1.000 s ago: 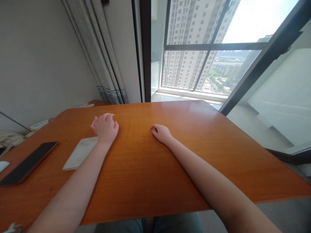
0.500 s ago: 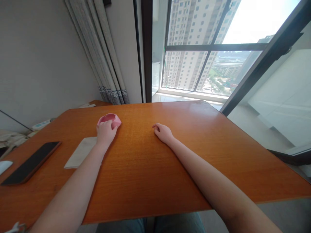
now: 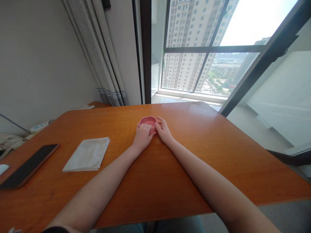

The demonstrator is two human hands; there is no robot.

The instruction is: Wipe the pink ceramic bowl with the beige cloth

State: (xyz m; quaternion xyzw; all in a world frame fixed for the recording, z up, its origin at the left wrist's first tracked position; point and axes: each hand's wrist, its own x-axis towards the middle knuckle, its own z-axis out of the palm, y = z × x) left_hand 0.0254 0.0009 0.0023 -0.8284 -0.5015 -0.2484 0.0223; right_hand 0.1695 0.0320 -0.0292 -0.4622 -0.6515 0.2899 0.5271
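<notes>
Pink bowl (image 3: 148, 119) is sitting between left fingers (image 3: 143, 128), which are gripping its rim, and right fingers (image 3: 162, 121), pinching its side. Probably light, stiff, maybe slippery; rim is offering best hold.

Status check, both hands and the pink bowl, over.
Left hand gripping pink bowl by near rim; right hand at its right side. Bowl upright. Folded cloth left, clear of hands.

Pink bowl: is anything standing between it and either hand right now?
Nothing visible does. The left hand is on the near rim of the pink bowl, and the right hand is at its right side. The folded cloth lies off to the left, out of the way.
</notes>
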